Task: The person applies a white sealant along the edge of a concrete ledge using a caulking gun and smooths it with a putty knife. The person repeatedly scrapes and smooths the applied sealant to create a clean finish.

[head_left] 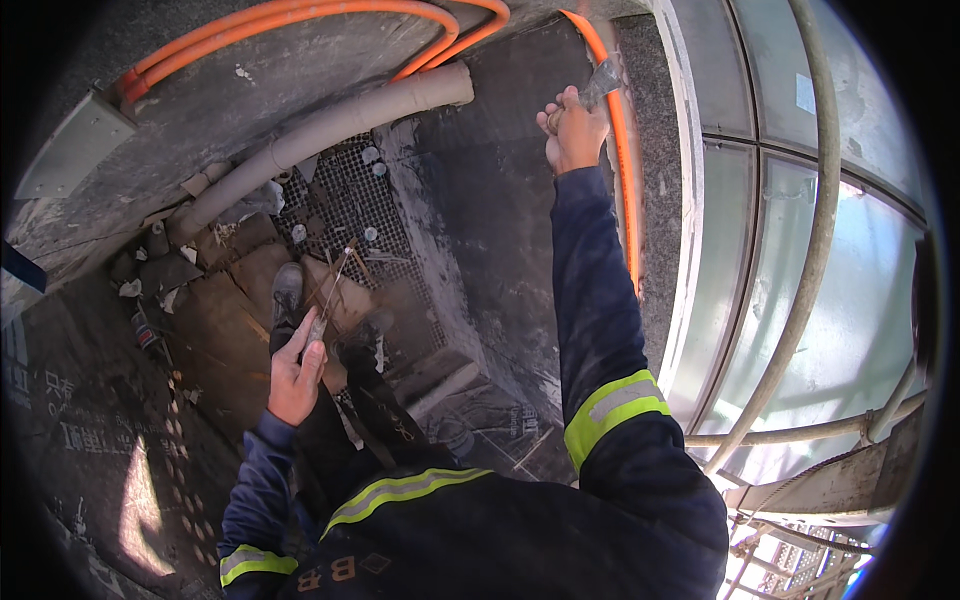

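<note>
With my right arm stretched forward, my right hand (577, 132) is closed around the handle of a scraper (602, 84) with a broad grey blade. The blade lies at the orange pipe (624, 160) that runs along the wall edge; whether it touches the pipe or the wall, I cannot tell. Lower down, my left hand (296, 380) is closed on the grey handle of a slim tool (335, 280). A thin metal shank reaches forward from that handle to a small pale tip; its exact kind does not show. My left hand is above my shoe (287, 288), apart from the walls.
A thick beige pipe (330, 130) slants along the left wall beneath bent orange pipes (290, 15). Cardboard and debris (225, 290) litter the floor beside a black grid mat (340, 190). Glass panels (800, 290) and a curved scaffold pole (815, 230) stand at right.
</note>
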`<state>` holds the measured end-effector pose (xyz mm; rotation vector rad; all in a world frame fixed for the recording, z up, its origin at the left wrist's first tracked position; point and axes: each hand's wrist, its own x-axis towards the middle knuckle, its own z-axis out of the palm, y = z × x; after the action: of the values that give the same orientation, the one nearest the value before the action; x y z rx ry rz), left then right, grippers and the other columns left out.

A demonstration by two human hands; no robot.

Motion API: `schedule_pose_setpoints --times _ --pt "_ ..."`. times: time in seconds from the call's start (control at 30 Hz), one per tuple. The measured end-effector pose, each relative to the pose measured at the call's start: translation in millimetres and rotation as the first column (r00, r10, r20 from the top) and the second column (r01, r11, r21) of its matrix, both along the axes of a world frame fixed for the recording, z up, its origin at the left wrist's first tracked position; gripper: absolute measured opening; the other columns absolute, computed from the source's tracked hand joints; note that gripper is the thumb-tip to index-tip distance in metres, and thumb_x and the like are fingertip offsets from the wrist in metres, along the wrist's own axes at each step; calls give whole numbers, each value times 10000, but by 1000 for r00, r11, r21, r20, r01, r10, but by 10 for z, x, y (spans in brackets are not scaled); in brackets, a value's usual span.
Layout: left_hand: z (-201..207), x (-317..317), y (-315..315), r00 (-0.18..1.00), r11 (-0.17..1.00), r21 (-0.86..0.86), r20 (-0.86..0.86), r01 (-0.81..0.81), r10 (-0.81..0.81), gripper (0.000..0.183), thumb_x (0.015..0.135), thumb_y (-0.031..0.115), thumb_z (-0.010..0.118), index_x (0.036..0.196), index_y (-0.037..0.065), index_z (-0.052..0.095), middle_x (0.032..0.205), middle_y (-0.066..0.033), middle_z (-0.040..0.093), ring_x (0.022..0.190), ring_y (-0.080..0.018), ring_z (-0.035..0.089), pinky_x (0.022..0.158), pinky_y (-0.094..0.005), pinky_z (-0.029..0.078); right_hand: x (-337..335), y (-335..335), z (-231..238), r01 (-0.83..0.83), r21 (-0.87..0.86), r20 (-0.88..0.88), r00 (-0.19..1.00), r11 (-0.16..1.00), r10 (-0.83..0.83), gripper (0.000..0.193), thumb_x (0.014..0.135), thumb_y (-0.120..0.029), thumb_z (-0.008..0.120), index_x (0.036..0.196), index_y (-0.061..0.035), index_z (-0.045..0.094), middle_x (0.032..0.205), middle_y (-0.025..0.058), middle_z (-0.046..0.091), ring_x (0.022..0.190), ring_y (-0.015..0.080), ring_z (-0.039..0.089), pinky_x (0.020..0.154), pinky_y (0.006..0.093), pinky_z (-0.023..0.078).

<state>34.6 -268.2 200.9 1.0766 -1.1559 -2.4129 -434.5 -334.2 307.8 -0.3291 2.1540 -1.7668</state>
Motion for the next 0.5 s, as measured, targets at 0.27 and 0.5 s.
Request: schedule_pose_setpoints --times 0.27,0.5 --pt "27 -30 -40 1000 1000 27 -15 -6 7 581 1063 267 524 1513 -58 351 796 52 465 664 -25 387 594 -180 337 37 -236 13 70 -164 26 997 984 -66 227 976 -73 559 1107 20 399 938 112 558 675 167 563 565 344 487" --pt "0 50 -62 1000 1000 -23 1 -7 7 568 1063 260 520 1509 -55 362 783 49 469 659 -30 393 591 -191 347 11 -343 116 127 -298 154 984 946 -84 106 979 -64 536 1017 2 463 859 78 527 643 156 538 532 309 428"
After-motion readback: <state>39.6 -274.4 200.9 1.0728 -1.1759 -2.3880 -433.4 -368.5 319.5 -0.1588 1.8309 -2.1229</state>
